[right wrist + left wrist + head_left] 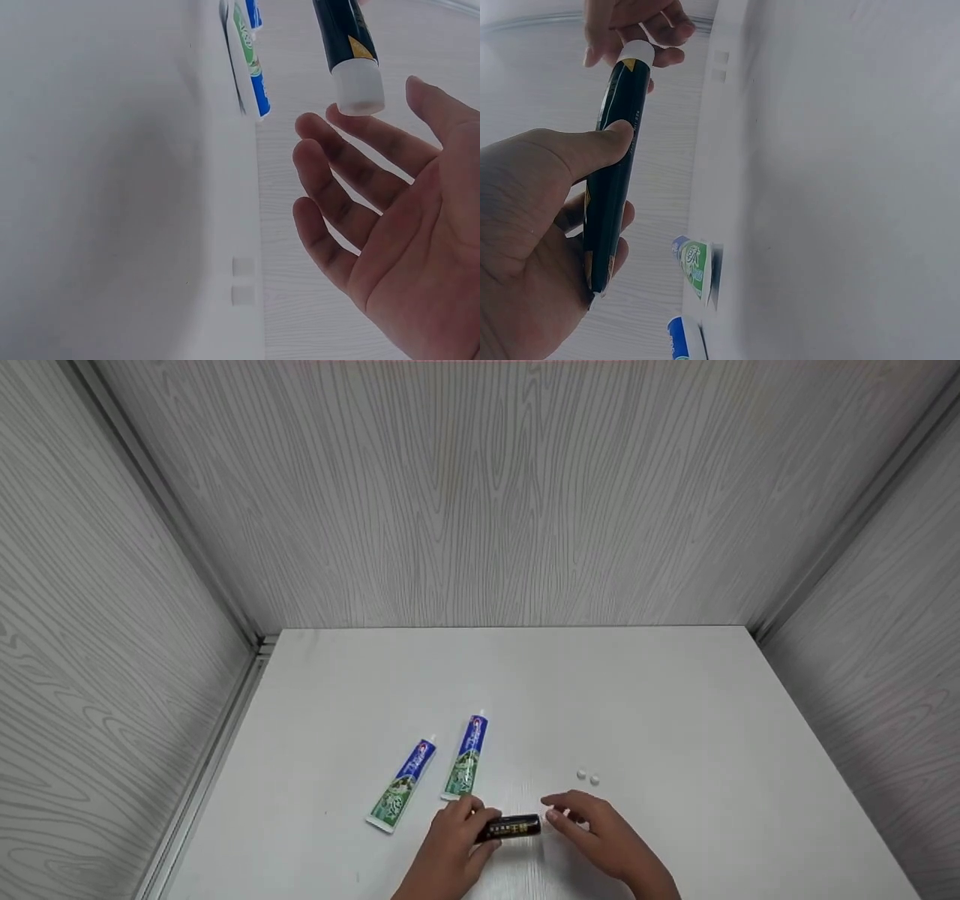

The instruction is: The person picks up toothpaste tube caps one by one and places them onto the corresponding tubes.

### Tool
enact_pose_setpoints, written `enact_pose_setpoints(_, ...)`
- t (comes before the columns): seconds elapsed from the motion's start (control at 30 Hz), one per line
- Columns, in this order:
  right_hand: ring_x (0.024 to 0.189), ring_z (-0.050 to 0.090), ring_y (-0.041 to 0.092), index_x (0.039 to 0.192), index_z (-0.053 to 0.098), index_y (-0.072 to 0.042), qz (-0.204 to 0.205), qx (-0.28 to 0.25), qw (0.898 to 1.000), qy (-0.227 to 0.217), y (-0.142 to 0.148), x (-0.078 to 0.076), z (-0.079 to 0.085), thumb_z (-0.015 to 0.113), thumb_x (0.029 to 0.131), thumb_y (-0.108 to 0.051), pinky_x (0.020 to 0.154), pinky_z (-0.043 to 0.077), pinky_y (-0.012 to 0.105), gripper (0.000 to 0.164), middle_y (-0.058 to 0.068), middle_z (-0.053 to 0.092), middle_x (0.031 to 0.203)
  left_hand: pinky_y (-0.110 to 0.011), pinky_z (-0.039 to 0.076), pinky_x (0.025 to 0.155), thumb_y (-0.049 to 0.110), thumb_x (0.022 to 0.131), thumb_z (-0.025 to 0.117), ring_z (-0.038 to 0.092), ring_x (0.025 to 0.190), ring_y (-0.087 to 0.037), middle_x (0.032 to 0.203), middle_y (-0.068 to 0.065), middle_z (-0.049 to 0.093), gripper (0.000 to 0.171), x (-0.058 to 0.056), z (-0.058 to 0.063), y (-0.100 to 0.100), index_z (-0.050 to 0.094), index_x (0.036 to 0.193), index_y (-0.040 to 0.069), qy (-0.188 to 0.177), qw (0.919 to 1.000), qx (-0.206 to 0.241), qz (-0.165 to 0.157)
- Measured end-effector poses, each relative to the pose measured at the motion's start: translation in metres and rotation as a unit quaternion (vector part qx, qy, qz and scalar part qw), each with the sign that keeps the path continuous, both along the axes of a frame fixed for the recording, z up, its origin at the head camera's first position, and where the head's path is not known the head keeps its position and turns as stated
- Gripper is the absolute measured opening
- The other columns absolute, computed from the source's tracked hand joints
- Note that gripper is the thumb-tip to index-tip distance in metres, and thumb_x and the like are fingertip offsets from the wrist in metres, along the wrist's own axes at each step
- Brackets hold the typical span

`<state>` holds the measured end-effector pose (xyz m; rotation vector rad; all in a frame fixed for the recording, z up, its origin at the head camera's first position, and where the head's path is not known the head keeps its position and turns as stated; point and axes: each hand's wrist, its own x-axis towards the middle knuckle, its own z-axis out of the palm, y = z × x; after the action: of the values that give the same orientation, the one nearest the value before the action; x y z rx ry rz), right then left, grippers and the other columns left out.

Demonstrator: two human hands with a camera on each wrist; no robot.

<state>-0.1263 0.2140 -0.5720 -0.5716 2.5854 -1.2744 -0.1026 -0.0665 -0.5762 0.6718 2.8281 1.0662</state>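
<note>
My left hand [453, 840] grips a black toothpaste tube [514, 826] with gold markings. The thumb lies along its near side in the left wrist view and the fingers curl behind. A white cap [358, 88] sits on the tube's end, pointing toward my right hand [600, 831]. That hand is just off the cap, holding nothing, its fingers loosely bent and thumb apart. Two blue-and-green toothpaste tubes lie left of the hands, one farther left [401, 785] and one nearer the middle [466, 757], each with a narrow white tip at its far end.
Two small white caps, one on the left [581, 773] and one on the right [595, 780], stand side by side on the white table [675, 705], beyond my right hand. Grey wood-grain panels [510, 495] enclose the table at the back and both sides.
</note>
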Motion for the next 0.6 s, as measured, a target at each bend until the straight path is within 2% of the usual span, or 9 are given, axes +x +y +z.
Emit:
enact_pose_setpoints(0.13,0.102,0.066,0.006,0.13,0.073,-0.016,-0.008,-0.024,0.999,0.026,0.0014,0.0006,-0.0007,0.058,0.11,-0.039,0.089,0.056,0.032,0.034,0.007,0.075,0.123,-0.043,0.049,0.091,0.025,0.097,0.079,0.054,0.101,-0.011,0.115,0.005,0.059,0.03,0.0005,0.0,-0.0012,0.073,0.126,0.019,0.003,1.0,0.003,-0.001)
enact_pose_setpoints(0.3,0.096,0.067,0.005,0.123,0.073,-0.025,-0.012,-0.036,0.998,0.052,0.0025,0.0018,-0.0008,0.067,0.106,-0.031,0.089,0.057,0.04,0.019,0.006,0.075,0.119,-0.042,0.048,0.09,0.024,0.097,0.079,0.054,0.102,-0.011,0.116,0.005,0.058,0.03,0.0021,-0.0009,-0.0025,0.073,0.127,0.018,0.015,0.9999,0.007,-0.002)
enact_pose_setpoints(0.4,0.093,0.068,0.005,0.122,0.072,-0.024,-0.007,-0.038,0.997,0.066,0.0029,0.0032,-0.0005,0.074,0.102,-0.029,0.088,0.057,0.043,0.02,0.004,0.075,0.117,-0.042,0.047,0.09,0.023,0.097,0.079,0.054,0.102,-0.011,0.116,0.005,0.058,0.03,0.0029,-0.0008,-0.003,0.072,0.126,0.019,0.019,0.9998,0.009,-0.002)
enact_pose_setpoints(0.53,0.09,0.071,0.009,0.121,0.073,-0.017,0.006,-0.047,0.996,0.082,0.0027,0.0054,0.0012,0.082,0.095,-0.023,0.087,0.058,0.041,0.028,0.0,0.075,0.116,-0.041,0.047,0.09,0.023,0.097,0.079,0.053,0.101,-0.01,0.115,0.006,0.057,0.03,0.0025,-0.0007,-0.0032,0.072,0.126,0.019,0.015,0.9999,0.009,-0.002)
enact_pose_setpoints(0.6,0.09,0.071,0.01,0.12,0.073,-0.018,0.012,-0.053,0.995,0.089,0.0021,0.0058,0.0015,0.084,0.093,-0.019,0.086,0.058,0.039,0.03,-0.003,0.074,0.115,-0.041,0.047,0.09,0.023,0.097,0.079,0.052,0.1,-0.01,0.115,0.006,0.057,0.03,0.002,-0.001,-0.003,0.073,0.126,0.019,0.01,0.9999,0.008,0.0)
